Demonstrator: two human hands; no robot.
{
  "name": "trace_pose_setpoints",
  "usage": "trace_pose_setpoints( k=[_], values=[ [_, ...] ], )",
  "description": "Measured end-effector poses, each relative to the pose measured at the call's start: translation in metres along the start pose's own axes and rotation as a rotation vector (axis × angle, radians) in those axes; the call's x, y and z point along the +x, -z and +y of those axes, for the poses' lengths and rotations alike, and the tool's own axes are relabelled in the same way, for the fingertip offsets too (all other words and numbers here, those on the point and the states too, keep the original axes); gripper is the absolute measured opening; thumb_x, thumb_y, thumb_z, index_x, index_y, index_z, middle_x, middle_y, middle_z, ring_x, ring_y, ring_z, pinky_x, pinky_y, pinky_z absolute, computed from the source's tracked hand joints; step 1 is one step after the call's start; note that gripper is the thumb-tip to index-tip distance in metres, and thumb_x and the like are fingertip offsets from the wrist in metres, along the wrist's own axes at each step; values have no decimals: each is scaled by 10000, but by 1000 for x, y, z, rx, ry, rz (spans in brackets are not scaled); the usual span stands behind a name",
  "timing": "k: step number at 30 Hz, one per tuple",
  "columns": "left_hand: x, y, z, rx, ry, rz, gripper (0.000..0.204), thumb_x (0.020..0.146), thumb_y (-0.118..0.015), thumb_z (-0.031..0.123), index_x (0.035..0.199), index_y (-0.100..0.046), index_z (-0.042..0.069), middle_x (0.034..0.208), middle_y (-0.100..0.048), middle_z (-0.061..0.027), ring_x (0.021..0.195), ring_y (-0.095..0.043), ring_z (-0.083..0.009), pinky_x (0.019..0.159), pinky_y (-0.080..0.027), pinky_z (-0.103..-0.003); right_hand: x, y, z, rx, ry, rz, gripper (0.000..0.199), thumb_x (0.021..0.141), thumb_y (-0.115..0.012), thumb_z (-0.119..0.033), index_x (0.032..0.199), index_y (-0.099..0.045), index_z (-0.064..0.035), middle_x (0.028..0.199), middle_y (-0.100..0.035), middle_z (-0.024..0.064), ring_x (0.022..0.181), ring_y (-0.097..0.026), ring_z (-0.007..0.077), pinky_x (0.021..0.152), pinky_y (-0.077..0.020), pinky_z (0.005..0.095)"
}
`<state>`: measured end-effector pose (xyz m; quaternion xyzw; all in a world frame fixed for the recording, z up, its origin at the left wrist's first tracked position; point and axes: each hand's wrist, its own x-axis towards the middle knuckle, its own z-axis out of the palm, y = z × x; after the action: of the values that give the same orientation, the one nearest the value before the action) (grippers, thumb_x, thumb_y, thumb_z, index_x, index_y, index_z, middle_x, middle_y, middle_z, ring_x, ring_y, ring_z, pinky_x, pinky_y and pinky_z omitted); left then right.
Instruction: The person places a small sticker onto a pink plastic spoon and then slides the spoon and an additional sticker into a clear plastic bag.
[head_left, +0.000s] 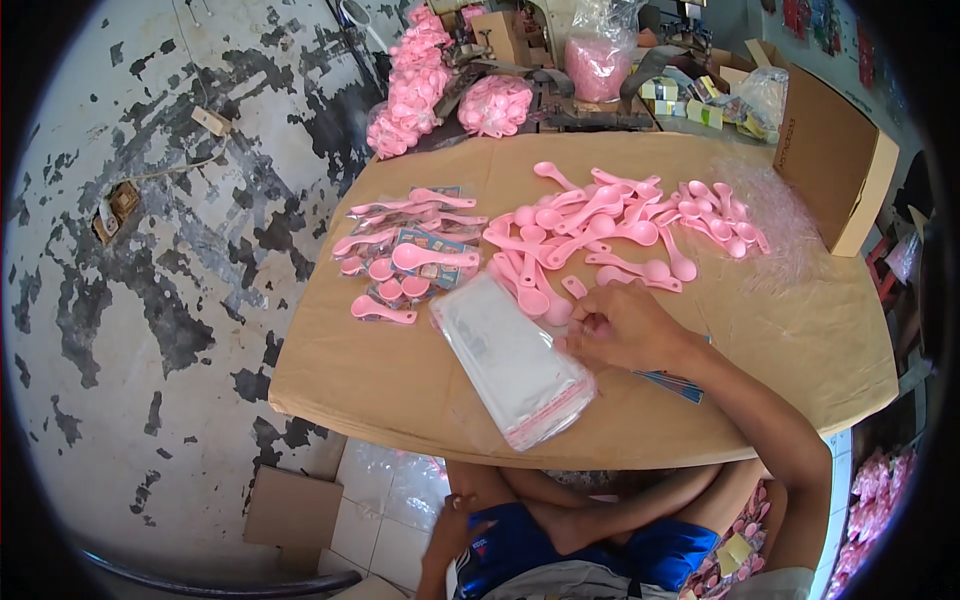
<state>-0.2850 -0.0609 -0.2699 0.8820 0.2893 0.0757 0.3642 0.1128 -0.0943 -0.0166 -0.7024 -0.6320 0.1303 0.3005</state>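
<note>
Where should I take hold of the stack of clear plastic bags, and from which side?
Grip the stack of clear plastic bags at its near end, by the pink-edged strip that lies close to the table edge. Come from the near side: that end is free, while the far end lies near the loose pink spoons.

Bag stack point(515, 362) left of hand point(622, 328) (spoons point(610, 225) behind)

head-worn fisheye view, steeply downward, close over the cardboard table point(420, 390)
</note>
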Motion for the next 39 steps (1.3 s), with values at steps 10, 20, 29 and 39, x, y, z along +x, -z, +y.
trace_pose_setpoints(
  k=[10, 20, 29, 39],
  values=[
    [-53, -19, 33, 18, 204, 87, 536, 831, -737, 383, 1112, -579, -46, 850, -656, -216, 822, -650, -384, 761, -518, -407, -13, 8, -6, 256, 17, 231, 188, 904, -617, -123, 1017, -680, 14, 746, -669, 133, 608, -628, 214, 594, -496, 325],
    [-12, 35, 49, -48, 236, 450, 337, 958, -578, 326, 902, -684, 11, 784, -689, -163, 753, -688, -284, 699, -524, -395, -26, 37, -15, -96, 276, 485, 171, 833, -663, -78, 990, -702, -24, 775, -662, 126, 698, -629, 238, 675, -491, 356],
    [159, 132, 266, -1101, -162, -221, 466, 1009, -490, 191, 1361, -364, -86, 1294, -531, -231, 1210, -550, -325, 1046, -449, -420, -39, 35, -22, -469, 777, 633, 240, 670, -717, -132, 910, -723, -131, 803, -570, -17, 804, -559, 191, 772, -448, 373],
    [286, 171, 288, -1192, -357, -269, 520, 1000, -510, 169, 1425, -306, -49, 1338, -518, -216, 1218, -553, -302, 1051, -462, -392, -70, 90, 4, -319, -5, -20, 332, 739, -772, -350, 896, -687, -70, 976, -683, 103, 902, -645, 283, 818, -488, 377]
  ],
)
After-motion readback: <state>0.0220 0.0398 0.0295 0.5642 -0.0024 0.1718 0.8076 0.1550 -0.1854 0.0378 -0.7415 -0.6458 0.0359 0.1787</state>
